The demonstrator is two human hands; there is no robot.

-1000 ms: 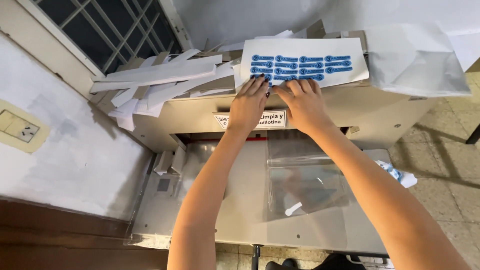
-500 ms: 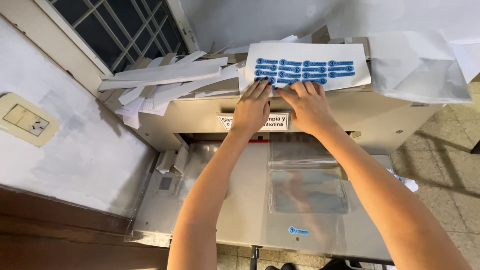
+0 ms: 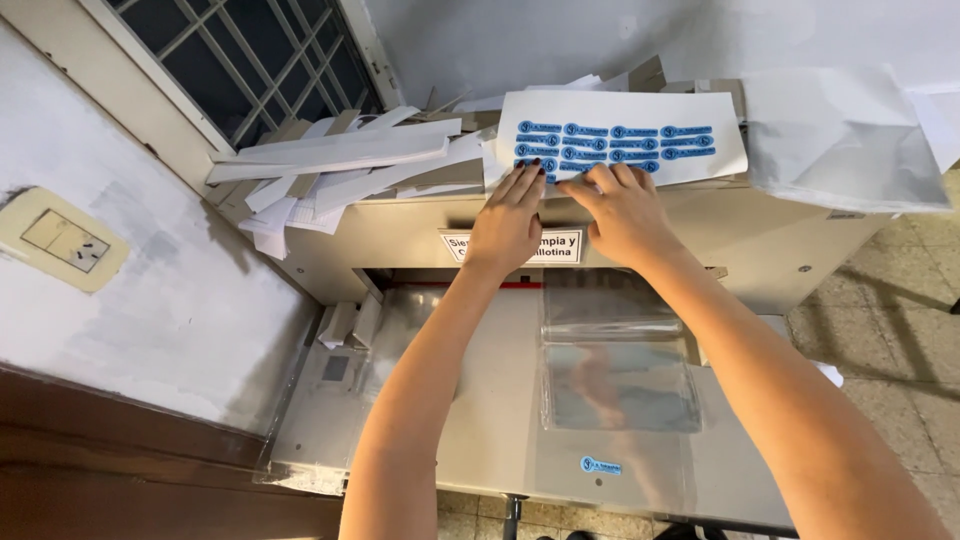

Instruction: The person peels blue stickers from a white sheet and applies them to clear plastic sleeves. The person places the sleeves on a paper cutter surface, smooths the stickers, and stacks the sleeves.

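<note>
Sticker sheet: one, three rows of blue labels.
Left hand and right hand press flat, fingers spread, gripping nothing.

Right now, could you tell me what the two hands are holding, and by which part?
Both the left hand and the right hand rest fingertips on the near edge of the white sticker sheet atop the cutter; pressing rather than gripping.

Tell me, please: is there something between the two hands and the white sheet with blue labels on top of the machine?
Nothing visible is in between. The left hand and the right hand already rest their fingertips on the near edge of the sheet of blue labels. The paper offcuts lie to the left, apart from both hands.
</note>
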